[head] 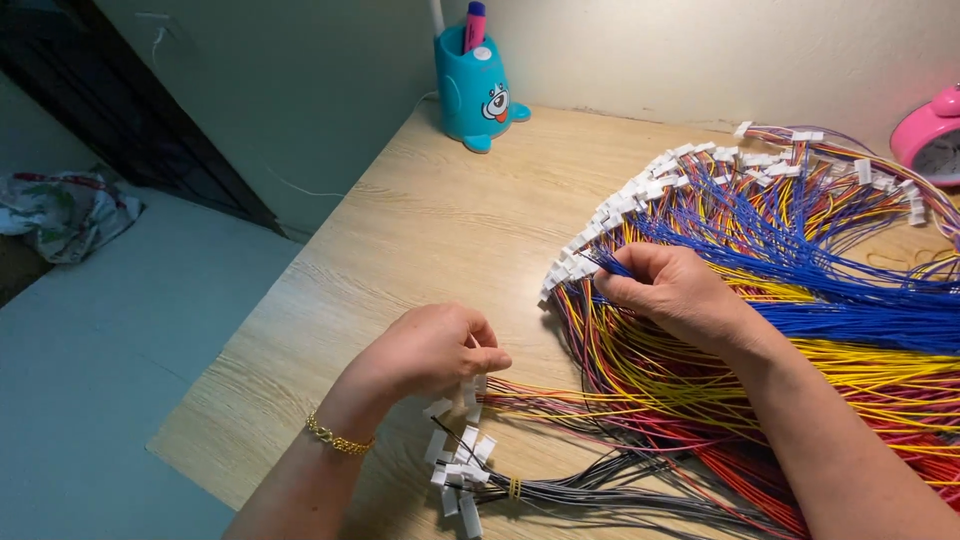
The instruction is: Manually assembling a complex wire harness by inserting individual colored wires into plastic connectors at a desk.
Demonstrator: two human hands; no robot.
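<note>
While the left hand point(435, 350) is curled shut over a small bunch of white plastic connectors point(462, 462), the right hand point(672, 292) is pinched closed on a few blue wires point(612, 264) drawn from the big fan of wire harnesses point(760, 250). The harnesses are spread across the right half of the light wooden table point(420, 230), their thin leads coloured blue, yellow, red and orange, each lead set ended in a small white rectangular plug. The plugs are lined up in a curved row along the fan's left and upper edge. A separate bundle of grey and dark wires point(600, 488) is laid near the front edge, just below the left hand, and is tied with a yellow band point(514, 488) close to its white connectors. A gold bracelet point(338, 438) is worn on the left wrist. At the table's far edge a teal cartoon pen holder point(478, 95) is stood upright with a pink marker point(474, 24) inside. A pink alarm clock point(932, 135) is partly seen at the far right. A crumpled cloth point(62, 210) is left on the floor at left.
</note>
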